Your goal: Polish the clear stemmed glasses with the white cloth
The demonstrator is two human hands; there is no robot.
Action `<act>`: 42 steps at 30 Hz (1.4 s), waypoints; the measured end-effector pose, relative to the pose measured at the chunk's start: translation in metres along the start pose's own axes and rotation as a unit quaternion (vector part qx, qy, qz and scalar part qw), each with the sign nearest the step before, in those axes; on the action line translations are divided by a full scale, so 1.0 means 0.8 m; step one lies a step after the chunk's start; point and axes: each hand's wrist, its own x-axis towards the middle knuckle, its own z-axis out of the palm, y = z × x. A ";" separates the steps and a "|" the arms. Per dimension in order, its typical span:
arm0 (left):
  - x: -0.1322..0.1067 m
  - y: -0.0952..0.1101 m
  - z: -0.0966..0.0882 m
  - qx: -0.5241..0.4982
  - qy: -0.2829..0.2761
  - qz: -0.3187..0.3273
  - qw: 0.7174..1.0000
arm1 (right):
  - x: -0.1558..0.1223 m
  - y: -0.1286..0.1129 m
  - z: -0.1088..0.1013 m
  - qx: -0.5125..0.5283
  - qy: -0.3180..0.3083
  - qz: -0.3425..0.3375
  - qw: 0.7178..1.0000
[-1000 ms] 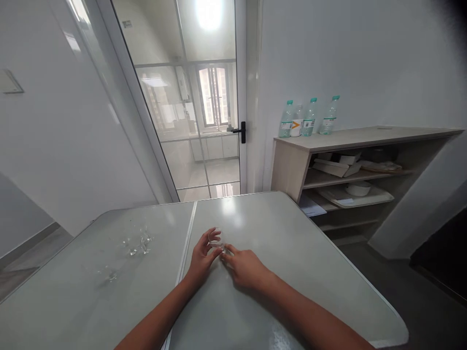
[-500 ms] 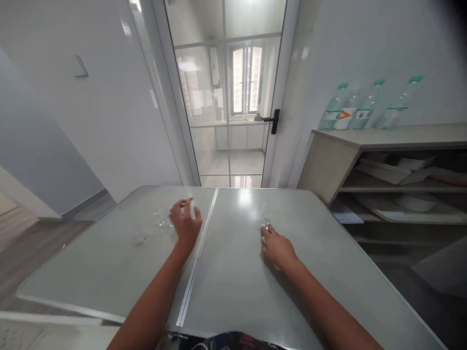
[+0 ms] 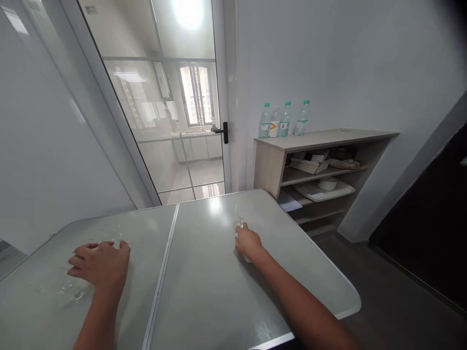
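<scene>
My right hand (image 3: 249, 244) rests on the right half of the table, fingers closed around the narrow end of a clear glass (image 3: 240, 212). The glass's transparent outline extends beyond my fingertips; its exact shape is faint. Something white, perhaps a cloth, shows in small parts under the same hand. My left hand (image 3: 102, 265) hovers with fingers spread over the left half, among several clear glass pieces. One clear glass (image 3: 77, 293) lies just below my left fingers, and another (image 3: 118, 236) shows by the thumb. Their outlines are hard to make out.
The pale table (image 3: 204, 272) has a metal seam (image 3: 164, 270) running front to back. Behind it stands a glass door (image 3: 182, 165) with a black handle (image 3: 225, 132). At right, a wooden shelf unit (image 3: 268, 163) bears several plastic bottles (image 3: 285, 121) on top.
The view has turned to the right. My left hand has moved left, away from the seam and over the clear glasses, spreading its fingers. My right hand keeps its grip on the glass.
</scene>
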 end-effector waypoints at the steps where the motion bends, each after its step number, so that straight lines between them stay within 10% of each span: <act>1: 0.000 -0.002 0.002 -0.003 -0.010 0.005 1.000 | -0.003 -0.003 -0.003 -0.003 0.003 0.007 1.000; 5: 0.000 -0.006 0.009 -0.036 0.003 0.020 0.999 | -0.020 -0.021 -0.009 0.023 0.059 0.002 0.998; 9: -0.004 0.011 -0.004 -0.111 0.054 0.073 0.990 | -0.036 -0.042 0.001 0.157 0.104 -0.147 0.971; 16: -0.033 0.055 -0.029 -0.408 0.030 0.104 0.906 | -0.040 -0.058 0.016 0.369 -0.016 -0.242 0.897; 18: -0.042 0.065 -0.024 -0.533 -0.051 0.023 0.844 | -0.040 -0.059 0.015 0.410 -0.047 -0.244 0.878; 25: -0.098 0.105 -0.008 -0.776 -0.352 -0.224 0.473 | -0.033 -0.058 0.022 0.568 -0.048 -0.208 0.795; 29: -0.143 0.119 -0.008 -0.728 -0.491 -0.305 0.369 | -0.028 -0.055 0.022 0.558 -0.004 -0.221 0.800; 32: -0.168 0.122 -0.004 -0.710 -0.541 -0.259 0.369 | -0.028 -0.054 0.017 0.544 0.013 -0.243 0.803; 38: -0.198 0.123 0.008 -0.616 -0.561 -0.086 0.546 | -0.033 -0.060 0.017 0.533 0.002 -0.247 0.809; 42: -0.208 0.128 0.005 -0.606 -0.535 -0.093 0.581 | -0.039 -0.062 0.019 0.542 -0.037 -0.245 0.803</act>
